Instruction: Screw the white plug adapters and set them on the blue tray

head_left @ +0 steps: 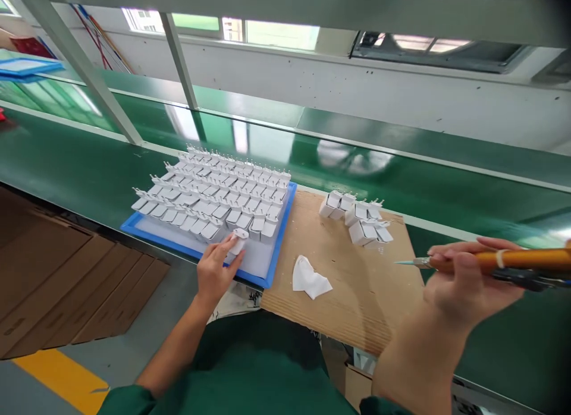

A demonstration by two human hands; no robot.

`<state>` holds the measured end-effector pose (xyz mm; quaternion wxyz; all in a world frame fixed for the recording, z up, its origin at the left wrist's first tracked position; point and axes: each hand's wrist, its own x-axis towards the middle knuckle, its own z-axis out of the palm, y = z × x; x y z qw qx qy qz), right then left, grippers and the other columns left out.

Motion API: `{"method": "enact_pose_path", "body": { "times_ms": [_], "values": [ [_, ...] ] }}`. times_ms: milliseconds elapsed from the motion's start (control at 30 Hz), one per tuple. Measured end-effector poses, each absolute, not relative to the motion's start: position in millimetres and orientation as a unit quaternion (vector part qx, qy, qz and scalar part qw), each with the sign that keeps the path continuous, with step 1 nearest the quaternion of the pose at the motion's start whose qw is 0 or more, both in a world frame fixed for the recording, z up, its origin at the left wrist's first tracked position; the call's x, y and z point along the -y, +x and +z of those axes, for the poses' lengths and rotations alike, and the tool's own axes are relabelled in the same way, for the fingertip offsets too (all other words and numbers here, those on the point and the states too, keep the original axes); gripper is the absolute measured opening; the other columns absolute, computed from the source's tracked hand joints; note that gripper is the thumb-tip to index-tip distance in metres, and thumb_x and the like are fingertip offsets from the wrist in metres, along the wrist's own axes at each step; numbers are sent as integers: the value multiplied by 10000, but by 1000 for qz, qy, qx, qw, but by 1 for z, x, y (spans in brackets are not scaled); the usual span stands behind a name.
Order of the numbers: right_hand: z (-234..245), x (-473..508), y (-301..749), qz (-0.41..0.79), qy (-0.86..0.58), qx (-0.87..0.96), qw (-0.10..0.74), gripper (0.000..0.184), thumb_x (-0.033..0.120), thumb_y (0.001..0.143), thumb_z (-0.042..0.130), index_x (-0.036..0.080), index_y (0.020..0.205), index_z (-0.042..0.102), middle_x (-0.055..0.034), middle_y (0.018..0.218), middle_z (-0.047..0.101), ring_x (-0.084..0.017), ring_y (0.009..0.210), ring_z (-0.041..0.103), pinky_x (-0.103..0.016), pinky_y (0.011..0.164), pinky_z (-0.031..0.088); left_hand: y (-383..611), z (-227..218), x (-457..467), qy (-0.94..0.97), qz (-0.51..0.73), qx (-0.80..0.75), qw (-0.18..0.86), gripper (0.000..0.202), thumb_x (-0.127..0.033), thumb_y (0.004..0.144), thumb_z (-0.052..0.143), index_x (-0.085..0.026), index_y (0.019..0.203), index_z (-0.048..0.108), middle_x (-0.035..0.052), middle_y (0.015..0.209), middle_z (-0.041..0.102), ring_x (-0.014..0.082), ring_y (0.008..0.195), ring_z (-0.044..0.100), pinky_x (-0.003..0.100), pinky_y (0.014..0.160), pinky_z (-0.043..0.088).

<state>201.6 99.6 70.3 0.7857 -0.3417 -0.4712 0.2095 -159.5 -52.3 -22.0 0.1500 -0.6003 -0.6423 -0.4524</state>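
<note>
Left hand (pixel 215 275) first: its thumb and fingertips are drawn together on one white plug adapter (pixel 239 244), gripping it lightly at the near right of the blue-rimmed tray (pixel 282 233). That adapter lies just beyond the fingertips, away from the person, with its flanged end at the far side and its body pointing back toward the palm — so its long axis runs roughly in line with the reaching fingers. Whether its underside touches the tray floor cannot be told, as the hand covers it.

Directly beyond it are the adapter rows (pixel 214 190), packed side by side with their pins standing up. The held adapter sits just beside the nearest row, near a bare strip of tray along the right and front.

Right hand (pixel 468 284) is well apart, closed around an orange-handled pointed tool (pixel 530 259), whose thin pale tip aims left, toward the tray. Between the two hands lies a cardboard sheet (pixel 348 308), with a crumpled white tissue (pixel 310 278) near its front left. On its far part stands a smaller adapter cluster (pixel 368 232) — nearer the right hand than the left, though the left is the one holding an adapter.
</note>
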Motion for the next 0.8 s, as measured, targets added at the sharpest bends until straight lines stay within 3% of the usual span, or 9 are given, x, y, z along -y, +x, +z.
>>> {"method": "enact_pose_path", "body": {
  "times_ms": [167, 267, 500, 667, 800],
  "values": [
    [74, -97, 195, 212, -351, 465, 784, 333, 437, 536, 859, 343, 832, 738, 26, 513, 552, -160, 425, 459, -418, 480, 368, -184, -43, 59, -582, -359, 703, 196, 295, -325, 966, 644, -228, 1243, 670, 141, 1251, 715, 278, 1062, 711, 398, 886, 615],
    [73, -99, 195, 205, -350, 465, 787, 352, 461, 528, 867, 340, 829, 731, 26, 517, 541, -156, 427, 455, -419, 477, 365, -185, -42, 61, -573, -349, 718, 187, 306, -328, 955, 651, -222, 1239, 691, 154, 1207, 633, 251, 997, 693, 358, 802, 621],
    [70, -100, 200, 207, -367, 465, 778, 364, 471, 549, 877, 342, 851, 721, 33, 543, 553, -142, 440, 486, -395, 465, 457, -189, -38, 51, -538, -330, 761, 149, 280, -303, 943, 652, -232, 1204, 726, 85, 999, 535, 191, 816, 635, 280, 624, 544],
    [72, -98, 200, 221, -356, 473, 775, 436, 483, 532, 919, 300, 867, 708, 28, 558, 563, -149, 456, 487, -388, 497, 452, -193, -39, 49, -545, -317, 762, 149, 278, -314, 948, 632, -218, 1199, 703, 78, 986, 522, 194, 788, 613, 282, 598, 510],
    [71, -97, 203, 231, -330, 508, 762, 438, 477, 582, 912, 297, 920, 697, 31, 601, 571, -161, 489, 486, -378, 514, 430, -191, -22, 51, -566, -337, 722, 212, 362, -415, 910, 697, -210, 1206, 663, 67, 931, 520, 226, 805, 599, 339, 690, 547]
  ]
}}
